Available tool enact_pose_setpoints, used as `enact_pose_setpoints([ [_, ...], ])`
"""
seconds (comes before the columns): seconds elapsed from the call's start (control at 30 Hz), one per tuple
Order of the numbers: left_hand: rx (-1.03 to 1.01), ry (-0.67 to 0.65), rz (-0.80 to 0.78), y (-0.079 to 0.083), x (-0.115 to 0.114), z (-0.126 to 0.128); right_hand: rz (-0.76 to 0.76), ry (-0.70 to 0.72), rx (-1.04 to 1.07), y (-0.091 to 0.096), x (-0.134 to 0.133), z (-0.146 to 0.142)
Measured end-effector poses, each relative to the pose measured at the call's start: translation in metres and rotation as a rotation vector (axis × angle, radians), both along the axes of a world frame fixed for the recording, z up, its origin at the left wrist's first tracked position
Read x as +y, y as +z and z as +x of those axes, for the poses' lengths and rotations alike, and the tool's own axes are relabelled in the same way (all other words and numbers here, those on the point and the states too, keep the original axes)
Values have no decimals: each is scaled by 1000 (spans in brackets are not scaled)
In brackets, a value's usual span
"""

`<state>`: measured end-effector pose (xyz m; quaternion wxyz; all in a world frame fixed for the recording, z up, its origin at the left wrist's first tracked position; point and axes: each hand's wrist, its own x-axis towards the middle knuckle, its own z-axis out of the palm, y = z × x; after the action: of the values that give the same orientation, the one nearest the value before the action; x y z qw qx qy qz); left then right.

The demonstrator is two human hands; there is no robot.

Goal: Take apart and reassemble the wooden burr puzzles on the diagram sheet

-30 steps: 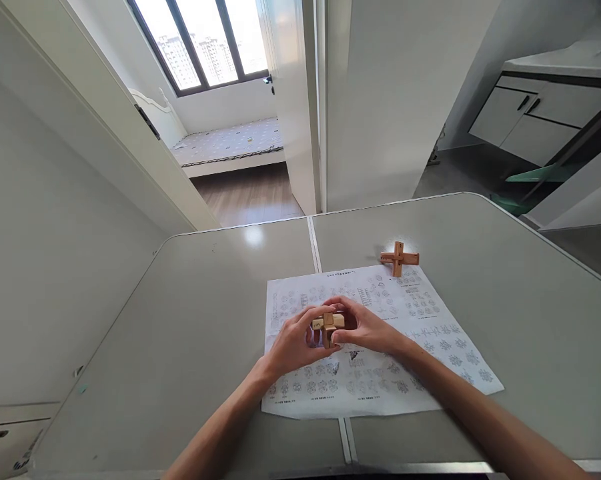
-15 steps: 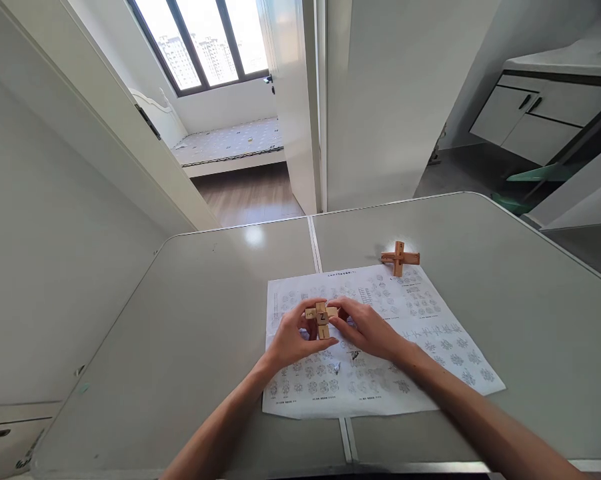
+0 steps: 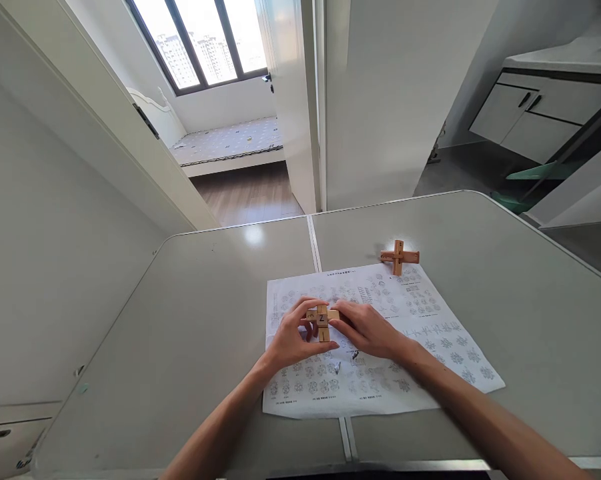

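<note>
A light wooden interlocking puzzle (image 3: pixel 322 319), made of crossed blocks with dark marks on their ends, is held above a printed sheet (image 3: pixel 380 393). My left hand (image 3: pixel 293 335) is closed around its left side, fingers at the top and thumb near the bottom block. From the right, my right hand (image 3: pixel 365 328) pinches the block that sticks out on that side. Some of my fingertips are hidden behind the puzzle. Farther back, a darker cross-shaped wooden puzzle (image 3: pixel 399 257) rests at the sheet's upper right edge, touched by neither hand.
The sheet carries rows of small diagrams and lies across the metal seam (image 3: pixel 314 243) of a grey table (image 3: pixel 205 333). Beyond the table are an open door (image 3: pixel 290 100), a bed (image 3: pixel 230 143) and a white cabinet (image 3: pixel 540 113).
Both hands keep their grip on the light wooden puzzle, which has shifted and turned very slightly. The darker puzzle has stayed in place on the table.
</note>
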<state>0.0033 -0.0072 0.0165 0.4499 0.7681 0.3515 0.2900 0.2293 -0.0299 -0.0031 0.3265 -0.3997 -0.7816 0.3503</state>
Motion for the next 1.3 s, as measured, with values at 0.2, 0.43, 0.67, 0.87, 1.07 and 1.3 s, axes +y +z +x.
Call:
enact_pose_setpoints([
  [0.2,25,-12,33,2,1,0,-24,11,22,0,0,1],
  [0.43,51,-4,43,4,1,1,-52,4,25,0,-1,-1],
  [0.67,59,10,82,4,0,1,-83,-2,54,-1,-1,-2],
  [0.87,59,14,98,1,1,0,-93,-7,48,-1,-1,-2],
  [1.07,54,41,176,0,1,0,-163,-2,144,-2,-3,-8],
  [1.3,83,92,377,-7,-3,0,-335,48,271,5,-3,-10],
])
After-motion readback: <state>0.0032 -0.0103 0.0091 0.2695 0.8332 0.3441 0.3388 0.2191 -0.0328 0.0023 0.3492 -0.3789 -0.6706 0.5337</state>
